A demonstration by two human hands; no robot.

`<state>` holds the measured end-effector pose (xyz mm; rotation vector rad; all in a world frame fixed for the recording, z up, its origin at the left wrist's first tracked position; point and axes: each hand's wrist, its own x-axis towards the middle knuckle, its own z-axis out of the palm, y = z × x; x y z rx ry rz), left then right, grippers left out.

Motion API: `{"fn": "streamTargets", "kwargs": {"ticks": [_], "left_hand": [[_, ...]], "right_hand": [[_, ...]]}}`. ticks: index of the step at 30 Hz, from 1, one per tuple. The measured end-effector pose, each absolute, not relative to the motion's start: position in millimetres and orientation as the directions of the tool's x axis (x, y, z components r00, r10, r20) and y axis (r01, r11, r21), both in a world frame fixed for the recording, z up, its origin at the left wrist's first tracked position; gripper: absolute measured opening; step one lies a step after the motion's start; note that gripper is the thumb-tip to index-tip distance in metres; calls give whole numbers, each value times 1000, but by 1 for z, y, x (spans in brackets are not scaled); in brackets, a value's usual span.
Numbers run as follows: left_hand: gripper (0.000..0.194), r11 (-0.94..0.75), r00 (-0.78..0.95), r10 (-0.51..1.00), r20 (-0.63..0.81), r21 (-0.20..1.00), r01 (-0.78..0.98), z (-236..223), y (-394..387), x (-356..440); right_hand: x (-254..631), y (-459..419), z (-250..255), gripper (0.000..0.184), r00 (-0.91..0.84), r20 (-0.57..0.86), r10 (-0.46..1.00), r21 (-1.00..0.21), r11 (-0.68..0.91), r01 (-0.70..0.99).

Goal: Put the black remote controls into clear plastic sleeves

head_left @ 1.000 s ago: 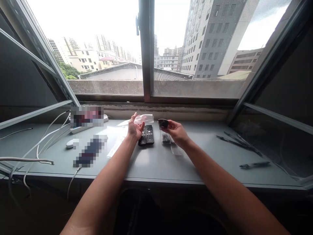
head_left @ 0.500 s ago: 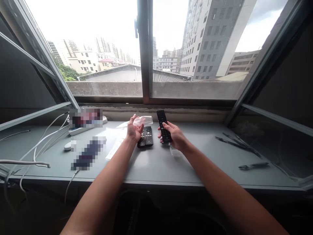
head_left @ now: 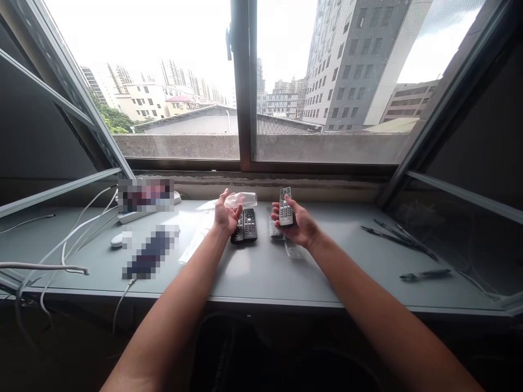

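In my right hand [head_left: 301, 224] is a slim dark remote control [head_left: 286, 209], upright with its button side towards me. My thumb lies on its buttons and the fingers wrap behind it. My left hand [head_left: 226, 216] is turned palm up, fingers curled around one end of a clear plastic bag [head_left: 243, 199]; the bag's other end points right, towards the remote. Two more black remote controls [head_left: 249, 226] lie side by side on the table just right of my left hand, which partly covers one. Beneath my right hand lies clear packaging [head_left: 293, 249].
Thin white plastic [head_left: 194, 245] lies left of my left hand on the grey table [head_left: 253, 277]. Further left are a white power strip [head_left: 177, 197], cables [head_left: 65, 253] and a blurred-out dark item [head_left: 149, 253]. Pens [head_left: 425, 275] and dark tools [head_left: 396, 239] lie right. A window stands behind.
My right hand has tilted the remote and shifted it slightly right, so its button face catches the light. The packaging beneath shows more. My left hand and the bag stay nearly in place.
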<state>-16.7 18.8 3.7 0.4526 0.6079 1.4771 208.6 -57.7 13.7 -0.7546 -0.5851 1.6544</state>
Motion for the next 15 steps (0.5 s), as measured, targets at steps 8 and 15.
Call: {"fn": "streamTargets", "kwargs": {"ticks": [8,15], "left_hand": [[33,56,-11,995,-101,634,-771,3,19,-17],[34,58,-4,995,-96,633,-772,1,21,-16]], "right_hand": [[215,-54,10,44,-281,-75,957,-723,-247,-645],[213,-56,11,28,-255,-116,960,-754,-252,-606]]}}
